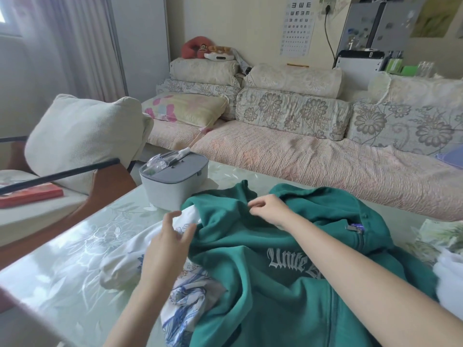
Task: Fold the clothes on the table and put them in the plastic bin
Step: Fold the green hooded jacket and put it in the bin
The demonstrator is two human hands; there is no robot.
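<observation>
A green sweatshirt (288, 271) lies crumpled across the desk (62, 266), filling the near middle. The right hand (269, 209) is at its 12 o'clock edge, grip nearly closed. Thumb and forefinger curl toward a ridge of the green cloth, but I cannot tell whether they actually pinch it. The left hand (170, 244) hovers at 9 o'clock, grip spread wide, fingers apart over a white printed garment (130, 259) that lies partly beneath the sweatshirt. The bin (172, 189), lid on, stands at 11 o'clock, just beyond the clothes.
</observation>
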